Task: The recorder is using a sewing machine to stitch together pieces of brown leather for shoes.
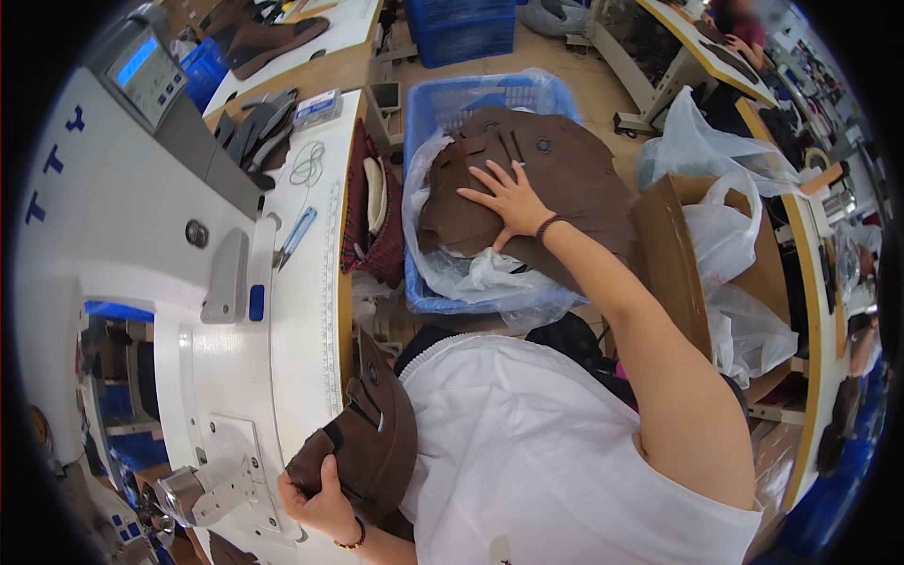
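Observation:
My left hand (325,504) is closed on the edge of a curved brown leather piece (386,428), thumb on top. That piece has dark slits and a round fitting, and it is held by the table edge against my white shirt. Away to the right, my right hand (513,202) lies with fingers spread on a pile of brown leather pieces (584,188). The topmost pieces show slits and round dark fittings. They rest in a blue plastic basket (414,104) lined with a clear plastic bag (457,278).
At left stands a white sewing machine (141,188) with a lit screen on a white table (301,367). On the table lie blue-handled thread snips (298,234) and loose thread (307,165). A cardboard box (673,254) with plastic bags stands right of the basket. Someone (744,33) sits at far right.

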Tool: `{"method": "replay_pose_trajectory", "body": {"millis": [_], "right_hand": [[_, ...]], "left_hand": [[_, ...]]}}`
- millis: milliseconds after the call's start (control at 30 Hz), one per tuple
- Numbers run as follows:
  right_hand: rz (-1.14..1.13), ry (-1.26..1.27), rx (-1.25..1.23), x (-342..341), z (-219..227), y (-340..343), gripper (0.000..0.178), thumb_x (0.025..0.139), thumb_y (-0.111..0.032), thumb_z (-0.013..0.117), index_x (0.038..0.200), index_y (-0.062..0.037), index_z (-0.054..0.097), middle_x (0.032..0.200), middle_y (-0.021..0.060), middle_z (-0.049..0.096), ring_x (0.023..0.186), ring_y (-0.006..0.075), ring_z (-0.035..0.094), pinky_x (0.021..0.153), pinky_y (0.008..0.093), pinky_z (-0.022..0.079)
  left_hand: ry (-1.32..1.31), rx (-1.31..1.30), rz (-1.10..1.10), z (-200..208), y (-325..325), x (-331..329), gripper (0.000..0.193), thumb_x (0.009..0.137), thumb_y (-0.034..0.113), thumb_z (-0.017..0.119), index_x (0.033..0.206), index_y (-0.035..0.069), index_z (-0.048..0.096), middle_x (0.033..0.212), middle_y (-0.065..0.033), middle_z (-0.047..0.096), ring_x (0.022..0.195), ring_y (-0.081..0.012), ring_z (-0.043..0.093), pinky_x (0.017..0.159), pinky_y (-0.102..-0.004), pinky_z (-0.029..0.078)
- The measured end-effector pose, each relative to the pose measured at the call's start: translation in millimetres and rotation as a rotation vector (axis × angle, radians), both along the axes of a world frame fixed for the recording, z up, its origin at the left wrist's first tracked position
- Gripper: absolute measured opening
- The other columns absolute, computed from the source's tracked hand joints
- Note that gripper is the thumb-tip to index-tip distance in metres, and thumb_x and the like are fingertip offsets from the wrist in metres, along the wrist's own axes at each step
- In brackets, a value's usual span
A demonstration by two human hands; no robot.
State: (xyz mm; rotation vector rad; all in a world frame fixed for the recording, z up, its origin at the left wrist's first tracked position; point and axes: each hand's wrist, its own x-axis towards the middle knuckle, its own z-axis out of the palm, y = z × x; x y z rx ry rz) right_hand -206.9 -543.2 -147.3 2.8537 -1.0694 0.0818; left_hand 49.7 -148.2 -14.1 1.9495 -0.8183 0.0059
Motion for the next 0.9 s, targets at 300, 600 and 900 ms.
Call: {"method": "replay_pose_trajectory", "body": {"millis": [300,600,900], "right_hand": [[0.169,-0.066,0.051,54.0,79.7,27.7,0.078,0.059,-0.041,0.078,0.127,-0.0161,0.047,0.135,0.0205,0.036,0.127,0.0397,0.031,0.099,0.0611,0.022],[1.179,-0.699,0.937,225.4,200.1,174.7,0.05,0.08,-0.041,0.068,0.109,-0.0015,0.057,0.094,0.0136,0.061,0.089,0.0281,0.058,0.082,0.0362,0.044],[1.694,-0.728,0.735,304.2,265.4,220.7,0.033,0.061,-0.033,0.082,0.077,-0.0107,0.064,0.06,0.0006,0.056,0.054,0.0192,0.05,0.058,0.0294,0.038]], "left_hand": [[0.048,0.153,-0.149,20.6,14.9,3.7,0.022,0.078,0.01,0.068,0.093,-0.006,0.066,0.089,-0.0123,0.068,0.083,-0.0188,0.063,0.077,-0.0293,0.048],[0.231,-0.389,0.078,72.9,14.4,8.6,0.048,0.076,0.038,0.071,0.091,-0.007,0.062,0.082,-0.0093,0.065,0.074,-0.0159,0.059,0.069,-0.0275,0.047],[0.407,-0.263,0.004,89.5,103.4,12.3,0.033,0.084,0.021,0.068,0.103,-0.005,0.059,0.087,-0.0062,0.067,0.079,-0.0088,0.058,0.072,-0.0243,0.047]]}}
